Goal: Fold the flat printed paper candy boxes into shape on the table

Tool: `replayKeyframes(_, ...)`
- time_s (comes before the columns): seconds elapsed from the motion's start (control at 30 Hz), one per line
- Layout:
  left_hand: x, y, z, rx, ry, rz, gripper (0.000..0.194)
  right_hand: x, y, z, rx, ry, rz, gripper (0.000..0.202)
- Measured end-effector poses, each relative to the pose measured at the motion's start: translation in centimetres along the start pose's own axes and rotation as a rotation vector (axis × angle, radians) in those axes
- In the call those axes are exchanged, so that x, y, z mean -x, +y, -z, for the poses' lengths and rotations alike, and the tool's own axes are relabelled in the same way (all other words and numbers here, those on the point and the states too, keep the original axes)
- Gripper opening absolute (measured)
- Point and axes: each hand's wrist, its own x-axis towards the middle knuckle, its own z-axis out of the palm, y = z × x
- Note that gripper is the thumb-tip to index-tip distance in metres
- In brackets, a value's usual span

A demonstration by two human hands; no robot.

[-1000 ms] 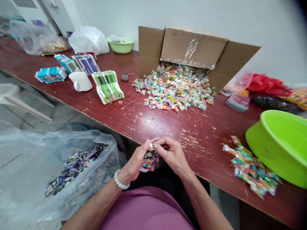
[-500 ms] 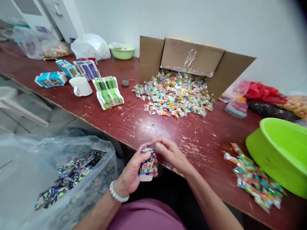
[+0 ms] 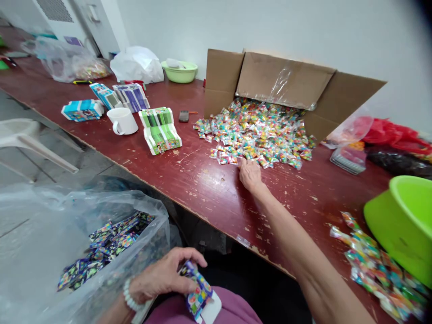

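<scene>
Low over my lap, my left hand [image 3: 168, 276] grips a small purple printed candy box [image 3: 198, 290] between thumb and fingers. A white flap sticks out at the box's lower end. My right hand [image 3: 250, 174] reaches to the front edge of a pile of wrapped candies [image 3: 263, 128] on the table. Its fingers are curled down at the candies; what they hold, if anything, is hidden. A clear plastic bag [image 3: 135, 256] at my left contains several more purple packs [image 3: 111, 243].
Behind the pile, an open cardboard box [image 3: 283, 78] lies on its side. Along the red table [image 3: 202, 193] stand a white mug [image 3: 123, 121], a green display carton [image 3: 160, 130] and blue cartons [image 3: 83, 110]. More wrapped candies [image 3: 378, 261] lie beside a green basin [image 3: 398, 220] at right.
My right hand has left the candy box and stretched forward to the candy pile. My left hand has drawn the box down towards my lap and tilted it, its end flap now showing.
</scene>
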Motion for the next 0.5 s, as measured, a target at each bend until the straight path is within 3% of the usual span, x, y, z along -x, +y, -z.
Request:
replayKeyframes(0.1,0.8,-0.2,2.3,-0.244,-0.188,0.095,0.044,0.8,0.3,0.9,-0.089,0.005,-0.017,0.039)
replayKeyframes(0.17,0.9,-0.2,2.6,-0.235,-0.264,0.117,0.040,1.7,0.7,1.5,-0.187,0.010,-0.035,0.044)
replayKeyframes(0.3,0.2,1.2,1.1,0.118,-0.122,-0.024,0.032,5.8,0.4,2.7,-0.447,0.007,-0.100,0.045)
replayKeyframes(0.43,-1.7,4.3,-1.1,0.332,-0.007,-0.099,0.033,11.9,-2.6,3.9,-1.108,-0.049,-0.172,0.036)
replayKeyframes(0.5,-2.6,5.5,-2.1,0.353,-0.022,-0.127,0.036,14.7,-4.5,4.3,-1.263,-0.100,-0.180,0.034)
